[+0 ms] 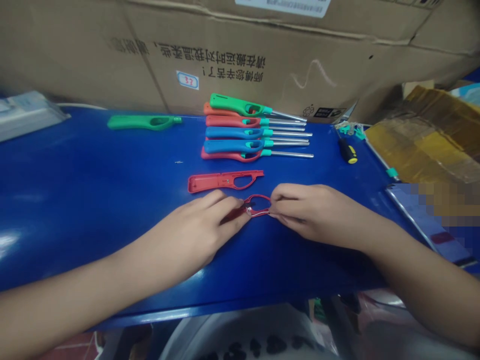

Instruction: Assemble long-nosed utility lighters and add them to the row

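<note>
Two hands meet on one red trigger frame (258, 206), which lies on the blue surface (93, 190) just nearer to me than the open red shell half (225, 181). My left hand (198, 227) has its grip pressed together, fingertips bearing down on the frame's left end. My right hand (311, 212) pinches the right end between thumb and forefinger. Beyond the shell half lies a row of finished lighters (243, 135), far to its left a green handle (144, 121), and to its right a screwdriver (348, 151). The risk, as I judge it, is a slip. The frame is thin and the surface glossy, so uneven pressure could flick it against the shell half or bend its loop.
</note>
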`<move>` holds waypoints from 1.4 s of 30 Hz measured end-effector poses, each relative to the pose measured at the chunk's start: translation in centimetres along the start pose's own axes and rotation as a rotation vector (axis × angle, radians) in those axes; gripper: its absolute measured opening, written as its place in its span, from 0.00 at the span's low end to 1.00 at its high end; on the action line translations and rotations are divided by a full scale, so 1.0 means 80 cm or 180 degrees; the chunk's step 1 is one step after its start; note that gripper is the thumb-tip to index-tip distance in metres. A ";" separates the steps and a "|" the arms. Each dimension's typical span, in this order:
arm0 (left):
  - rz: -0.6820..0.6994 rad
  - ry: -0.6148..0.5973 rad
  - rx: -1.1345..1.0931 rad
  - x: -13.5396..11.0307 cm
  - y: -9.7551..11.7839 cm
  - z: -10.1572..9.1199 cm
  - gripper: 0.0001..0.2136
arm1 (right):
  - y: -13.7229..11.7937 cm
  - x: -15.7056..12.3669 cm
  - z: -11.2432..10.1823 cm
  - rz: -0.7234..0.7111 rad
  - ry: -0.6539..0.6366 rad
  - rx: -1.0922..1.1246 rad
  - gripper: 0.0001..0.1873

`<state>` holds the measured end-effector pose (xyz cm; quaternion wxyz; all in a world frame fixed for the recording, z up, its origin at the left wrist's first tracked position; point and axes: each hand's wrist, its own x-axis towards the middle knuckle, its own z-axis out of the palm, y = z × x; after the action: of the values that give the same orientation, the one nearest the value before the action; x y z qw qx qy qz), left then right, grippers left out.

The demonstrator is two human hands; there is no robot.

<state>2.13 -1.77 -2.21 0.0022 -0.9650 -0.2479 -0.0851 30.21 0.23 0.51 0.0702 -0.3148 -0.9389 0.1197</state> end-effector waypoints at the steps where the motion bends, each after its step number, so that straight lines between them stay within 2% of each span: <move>1: -0.0006 -0.0005 0.0008 0.000 0.000 -0.001 0.23 | 0.000 0.000 0.000 0.0016 0.0036 0.0063 0.09; 6: 0.0006 0.0045 -0.0029 0.001 0.000 -0.002 0.22 | 0.003 0.002 -0.002 0.0030 0.0191 0.0465 0.08; 14: -0.0044 0.0161 -0.0193 -0.001 -0.001 0.002 0.23 | 0.004 0.001 -0.001 0.0020 0.0172 0.0435 0.09; 21: -0.0268 0.0194 -0.0675 0.005 0.000 0.005 0.25 | 0.005 0.001 -0.002 -0.0042 0.0195 0.0409 0.10; 28: -0.0233 0.0148 -0.0617 0.009 0.002 0.007 0.27 | -0.002 -0.001 -0.004 -0.0192 0.0006 -0.0333 0.12; 37: -0.0176 0.0145 -0.0547 0.009 0.001 0.004 0.28 | 0.000 -0.001 -0.001 -0.0197 0.0143 -0.0170 0.10; 42: -0.0114 0.0140 -0.0327 0.010 0.003 0.004 0.28 | -0.006 -0.001 -0.004 -0.0323 0.0005 -0.0618 0.13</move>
<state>2.97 -1.55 -2.41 -0.0434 -0.9572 -0.2603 -0.1190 30.07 -0.19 0.95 0.0460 -0.2723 -0.9608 0.0243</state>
